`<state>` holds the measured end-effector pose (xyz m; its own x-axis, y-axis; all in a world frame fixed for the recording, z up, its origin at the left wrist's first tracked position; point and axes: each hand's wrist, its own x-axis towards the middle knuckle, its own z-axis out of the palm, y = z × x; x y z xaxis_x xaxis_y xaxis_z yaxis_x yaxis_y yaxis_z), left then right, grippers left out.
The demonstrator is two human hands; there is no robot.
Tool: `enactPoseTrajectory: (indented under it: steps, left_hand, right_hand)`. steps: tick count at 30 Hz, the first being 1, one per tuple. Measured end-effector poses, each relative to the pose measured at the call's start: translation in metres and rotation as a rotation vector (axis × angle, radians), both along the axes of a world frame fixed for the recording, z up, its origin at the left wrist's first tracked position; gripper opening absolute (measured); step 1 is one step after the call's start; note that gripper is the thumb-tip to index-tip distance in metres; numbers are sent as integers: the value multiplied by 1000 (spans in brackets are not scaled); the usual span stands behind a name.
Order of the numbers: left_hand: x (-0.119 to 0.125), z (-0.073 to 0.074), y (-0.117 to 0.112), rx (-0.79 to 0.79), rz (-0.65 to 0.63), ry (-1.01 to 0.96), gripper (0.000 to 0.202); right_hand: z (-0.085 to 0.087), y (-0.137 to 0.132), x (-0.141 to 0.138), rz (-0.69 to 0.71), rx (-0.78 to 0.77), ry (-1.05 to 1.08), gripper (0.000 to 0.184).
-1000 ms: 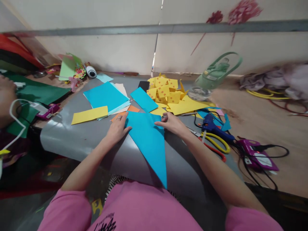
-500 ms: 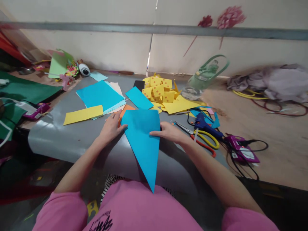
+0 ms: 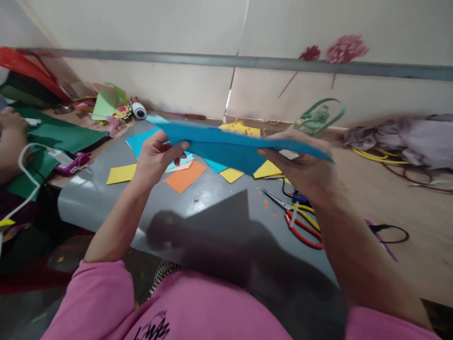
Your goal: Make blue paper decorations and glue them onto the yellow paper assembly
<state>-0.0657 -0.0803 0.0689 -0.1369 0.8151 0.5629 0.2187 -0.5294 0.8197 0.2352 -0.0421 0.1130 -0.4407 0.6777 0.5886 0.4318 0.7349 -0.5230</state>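
A folded blue paper sheet (image 3: 230, 147) is lifted off the grey table (image 3: 106, 203) and held nearly flat at chest height. My left hand (image 3: 155, 153) pinches its left end with the fingers curled over the edge. Its right part rests in my right hand (image 3: 304, 167), which grips it from underneath. The paper casts a dark triangular shadow on the table below. An orange sheet (image 3: 184, 175) lies on the table under where the blue paper was.
Blue sheets (image 3: 139, 140) and yellow pieces (image 3: 121, 173) lie on the table beyond my hands. Scissors (image 3: 300, 225) with red and yellow handles lie at the right beside cables. A green jug (image 3: 318, 118) stands behind. Another person's hand (image 3: 10, 134) rests at the far left on green paper.
The blue paper lay on the table under both hands; both hands have now lifted it up and turned it sideways, uncovering the orange sheet.
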Motion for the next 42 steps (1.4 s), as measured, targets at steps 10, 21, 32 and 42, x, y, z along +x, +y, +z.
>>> enactPoseTrajectory:
  steps: [10,21,32,42]
  left_hand:
    - [-1,-99,-65,-46,-90,850,26]
    - [2,-106,-71,-408,-92,834,26]
    - [22,-101,-61,-578,194,916,32]
    - [20,-100,-60,-572,180,882,27]
  right_hand:
    - [-139,-24,43,182,15,-460,31]
    - [-149,-35,45,167,-182,-475,31]
    - [-159,-32,31,-125,-217,-423,46]
    - [-163,-30,27,-234,-145,-523,52]
